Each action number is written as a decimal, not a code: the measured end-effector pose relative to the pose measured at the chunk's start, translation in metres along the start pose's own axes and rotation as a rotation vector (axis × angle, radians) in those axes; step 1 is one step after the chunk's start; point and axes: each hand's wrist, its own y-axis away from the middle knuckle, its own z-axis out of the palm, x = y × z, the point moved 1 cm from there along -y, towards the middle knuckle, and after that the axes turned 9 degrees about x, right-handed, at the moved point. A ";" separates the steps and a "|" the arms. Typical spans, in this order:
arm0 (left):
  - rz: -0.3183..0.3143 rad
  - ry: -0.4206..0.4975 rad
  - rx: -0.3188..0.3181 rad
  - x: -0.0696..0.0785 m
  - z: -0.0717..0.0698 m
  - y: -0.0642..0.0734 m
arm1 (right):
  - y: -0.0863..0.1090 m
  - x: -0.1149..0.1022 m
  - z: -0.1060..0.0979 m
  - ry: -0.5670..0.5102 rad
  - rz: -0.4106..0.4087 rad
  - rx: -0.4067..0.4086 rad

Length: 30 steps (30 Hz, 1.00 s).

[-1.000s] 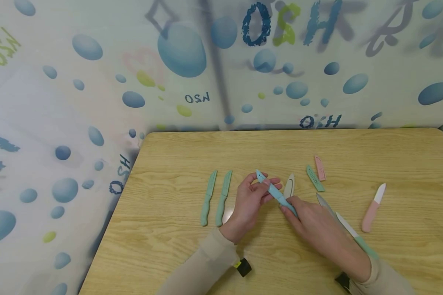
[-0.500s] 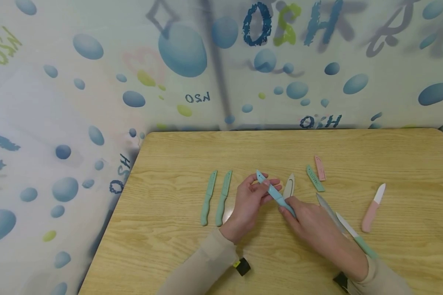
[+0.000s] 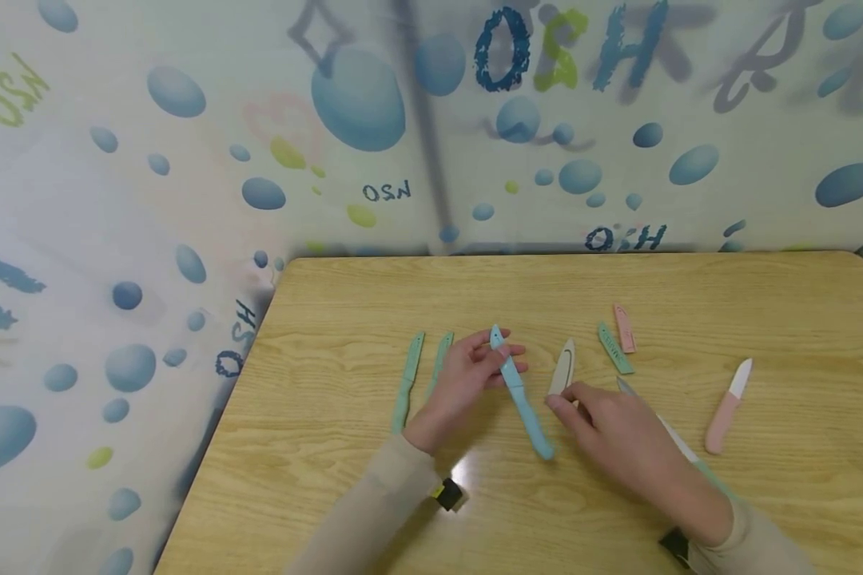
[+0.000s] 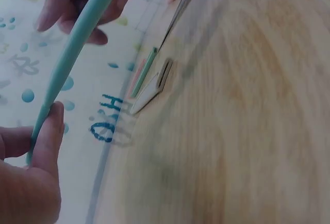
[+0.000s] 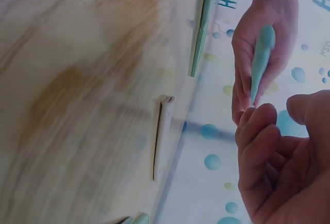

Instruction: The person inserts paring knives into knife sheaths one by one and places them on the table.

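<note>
My left hand point(image 3: 460, 379) pinches a light blue knife point(image 3: 525, 415) by its sheathed blade end. The knife's handle slants down and to the right, free of any grip. My right hand point(image 3: 618, 435) is just right of the handle end, holding nothing, its fingers loosely curled. In the right wrist view the thumb point(image 5: 304, 108) stands apart from the curled fingers point(image 5: 255, 144). A cream blade sheath point(image 3: 564, 366) lies on the table by the right fingertips. In the left wrist view the handle point(image 4: 77, 54) passes close in front of the right hand point(image 4: 111, 10).
Two green sheathed knives point(image 3: 408, 375) lie at left, one partly behind the left hand. Green point(image 3: 614, 349) and pink point(image 3: 624, 329) sheaths lie farther back at right. A bare pink-handled knife point(image 3: 723, 415) is far right. A grey blade point(image 3: 626, 390) and a green-handled knife point(image 3: 679, 439) lie partly under the right arm.
My right hand has let go of the blue knife's handle and drawn slightly away. My left hand has moved left with the knife, which now hangs more steeply.
</note>
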 end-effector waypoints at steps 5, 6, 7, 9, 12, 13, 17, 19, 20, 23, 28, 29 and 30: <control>0.013 -0.153 -0.020 0.008 -0.014 -0.003 | 0.000 0.004 -0.005 0.025 0.010 0.005; 0.017 -0.186 -0.017 0.009 -0.017 -0.004 | 0.001 0.005 -0.006 0.029 0.006 0.010; 0.019 -0.223 -0.015 0.010 -0.020 -0.006 | 0.001 0.006 -0.006 0.032 0.002 0.017; 0.021 -0.280 -0.006 0.013 -0.024 -0.008 | 0.001 0.007 -0.007 0.039 -0.011 0.036; 0.026 -0.324 0.001 0.014 -0.030 -0.013 | 0.001 0.009 -0.007 0.044 -0.022 0.049; 0.024 -0.334 0.002 0.015 -0.031 -0.015 | 0.001 0.009 -0.007 0.045 -0.023 0.048; 0.026 -0.389 0.018 0.014 -0.036 -0.020 | 0.002 0.010 -0.008 0.044 -0.022 0.039; 0.033 -0.424 0.023 0.013 -0.039 -0.022 | 0.002 0.010 -0.008 0.046 -0.024 0.042; 0.036 -0.446 0.027 0.012 -0.040 -0.022 | 0.002 0.010 -0.008 0.048 -0.025 0.045; 0.046 -0.487 0.022 0.011 -0.043 -0.024 | 0.003 0.010 -0.009 0.055 -0.027 0.050; 0.058 -0.550 0.020 0.012 -0.047 -0.024 | 0.004 0.010 -0.011 0.055 -0.032 0.052; 0.066 -0.569 0.020 0.012 -0.047 -0.025 | 0.004 0.010 -0.011 0.054 -0.033 0.054; 0.072 -0.592 0.023 0.012 -0.048 -0.026 | 0.004 0.010 -0.011 0.053 -0.035 0.057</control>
